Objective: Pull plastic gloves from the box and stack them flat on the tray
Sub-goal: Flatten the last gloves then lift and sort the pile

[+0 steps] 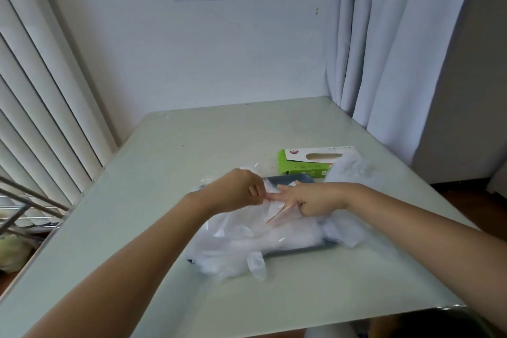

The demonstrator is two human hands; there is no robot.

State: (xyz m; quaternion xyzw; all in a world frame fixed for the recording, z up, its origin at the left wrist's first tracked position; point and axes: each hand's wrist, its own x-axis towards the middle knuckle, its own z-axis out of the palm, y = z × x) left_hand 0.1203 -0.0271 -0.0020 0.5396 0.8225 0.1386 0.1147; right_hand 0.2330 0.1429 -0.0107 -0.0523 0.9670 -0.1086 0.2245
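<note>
1. Location: the tray (pixel 299 251) sits mid-table (pixel 178 151). The stacked gloves (pixel 241 244) cover most of it and spill over its 7 o'clock corner. The box (pixel 304 164) lies at 1 o'clock from the tray, with a loose heap of gloves (pixel 346 170) touching its 3 o'clock end.
2. My left hand (pixel 238 190) is curled, thumb and fingertips pinching the film of the top glove (pixel 271 210) above the tray's 12 o'clock half.
3. My right hand (pixel 312 200) points toward 9 o'clock with the index and middle fingers straight and spread and the other two curled under. I cannot tell whether those two trap any film.
4. Step in hand, as I judge it: spreading the top glove flat on the stack.
5. Method advised: keep the straight fingers low as an anchor and draw the pinched edge toward 9 o'clock, slowly and without lifting. The film is light and clings.
6. Risk: dragging the lower gloves further over the rim at 7 o'clock.
</note>
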